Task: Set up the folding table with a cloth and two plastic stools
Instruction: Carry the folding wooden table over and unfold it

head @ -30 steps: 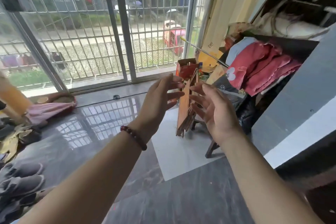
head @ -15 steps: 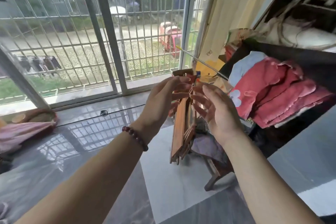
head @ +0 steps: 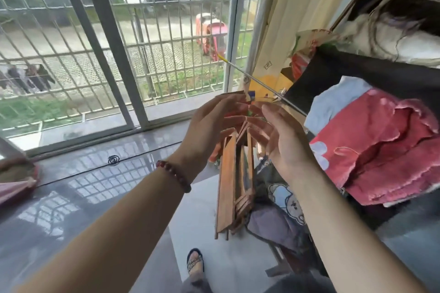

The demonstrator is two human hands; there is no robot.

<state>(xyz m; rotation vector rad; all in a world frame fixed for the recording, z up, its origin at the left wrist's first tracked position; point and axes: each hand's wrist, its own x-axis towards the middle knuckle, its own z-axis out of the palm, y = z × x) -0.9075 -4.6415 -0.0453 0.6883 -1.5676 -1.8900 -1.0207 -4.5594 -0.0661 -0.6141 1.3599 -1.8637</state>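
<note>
Folding table (head: 232, 181) stands folded on end, long axis upright, its top between and just beyond your left hand (head: 209, 126) and right hand (head: 279, 143), both with fingers spread wide, holding nothing.

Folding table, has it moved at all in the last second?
No. The folding table still stands upright on the white tile; only the camera came closer.
</note>
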